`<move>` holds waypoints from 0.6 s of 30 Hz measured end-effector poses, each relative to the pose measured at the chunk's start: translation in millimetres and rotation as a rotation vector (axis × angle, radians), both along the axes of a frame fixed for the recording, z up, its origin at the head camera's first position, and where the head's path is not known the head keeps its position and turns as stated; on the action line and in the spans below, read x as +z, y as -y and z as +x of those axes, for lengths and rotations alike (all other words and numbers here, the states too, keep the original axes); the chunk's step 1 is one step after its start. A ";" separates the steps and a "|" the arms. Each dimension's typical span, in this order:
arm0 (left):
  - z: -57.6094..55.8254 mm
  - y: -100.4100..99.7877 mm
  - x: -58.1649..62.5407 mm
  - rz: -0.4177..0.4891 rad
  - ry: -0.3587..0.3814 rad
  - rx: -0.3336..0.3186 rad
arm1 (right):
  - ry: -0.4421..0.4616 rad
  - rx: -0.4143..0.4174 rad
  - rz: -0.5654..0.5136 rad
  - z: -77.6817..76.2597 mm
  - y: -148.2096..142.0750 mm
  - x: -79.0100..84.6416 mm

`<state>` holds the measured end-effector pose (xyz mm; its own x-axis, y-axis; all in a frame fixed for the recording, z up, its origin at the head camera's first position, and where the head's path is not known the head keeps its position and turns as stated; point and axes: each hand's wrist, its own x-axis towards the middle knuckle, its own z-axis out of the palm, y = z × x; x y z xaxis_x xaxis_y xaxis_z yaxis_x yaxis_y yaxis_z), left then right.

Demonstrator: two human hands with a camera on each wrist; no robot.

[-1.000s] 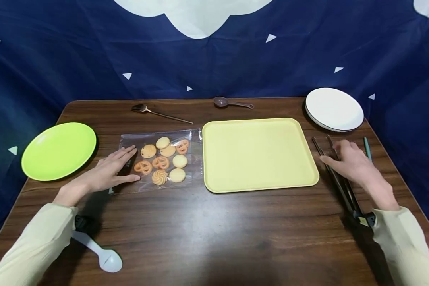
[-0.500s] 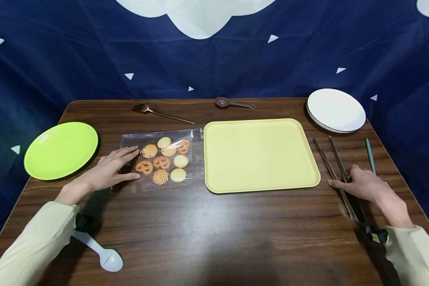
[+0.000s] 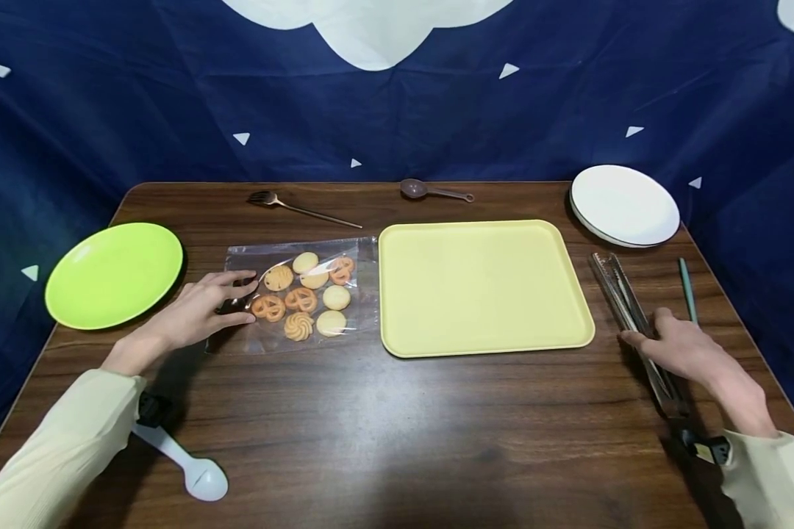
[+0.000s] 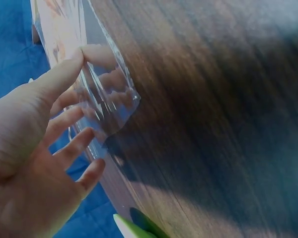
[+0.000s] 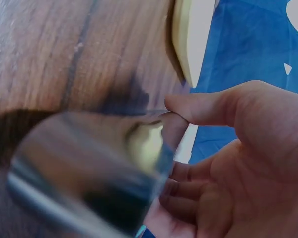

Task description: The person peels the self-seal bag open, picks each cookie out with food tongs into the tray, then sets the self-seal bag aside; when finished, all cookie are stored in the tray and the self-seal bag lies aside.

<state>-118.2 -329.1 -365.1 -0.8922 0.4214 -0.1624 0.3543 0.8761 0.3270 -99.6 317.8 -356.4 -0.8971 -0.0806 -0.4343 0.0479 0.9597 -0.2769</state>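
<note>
My left hand (image 3: 192, 308) grips the left edge of a clear plastic bag (image 3: 364, 286) lying left of centre. Several cookies (image 3: 298, 325) show inside it, some pretzel-shaped, some round. In the left wrist view, the thumb (image 4: 64, 74) lies against the plastic. At the right side of the table, my right hand (image 3: 684, 349) holds a pair of metal tongs (image 3: 625, 305) partway along their length. The tongs' arms are close together, tips pointing away from me. Their broad shiny bend (image 5: 89, 168) fills much of the right wrist view.
A yellow tray (image 3: 483, 290) lies between the bag and the tongs. A green plate (image 3: 115, 275) is at far left, white plates (image 3: 625, 206) at back right. A fork (image 3: 304, 211), brown spoon (image 3: 430, 191), pale spoon (image 3: 201, 477) and teal stick (image 3: 688, 290) lie around.
My right hand has moved back toward me along the tongs, and the tongs' arms have come together. The left hand's fingers have drawn in slightly at the bag's edge.
</note>
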 end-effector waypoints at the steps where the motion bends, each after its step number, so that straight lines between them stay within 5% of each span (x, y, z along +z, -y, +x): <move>1: 0.0 -0.2 0.0 0.001 -0.005 0.001 | -0.003 0.000 -0.009 1.1 -0.6 0.6; 9: -1.7 -2.5 1.5 0.008 -0.103 -0.053 | -0.041 0.013 -0.084 9.7 -0.3 10.9; 18: -2.5 -6.6 1.5 0.049 -0.188 -0.100 | -0.125 0.130 -0.137 13.2 23.7 28.8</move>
<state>-120.7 -322.5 -363.7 -0.8583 0.5124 0.0263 0.4974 0.8182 0.2884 -86.4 294.1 -327.6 -0.9216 -0.2494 -0.2974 -0.1164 0.9085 -0.4013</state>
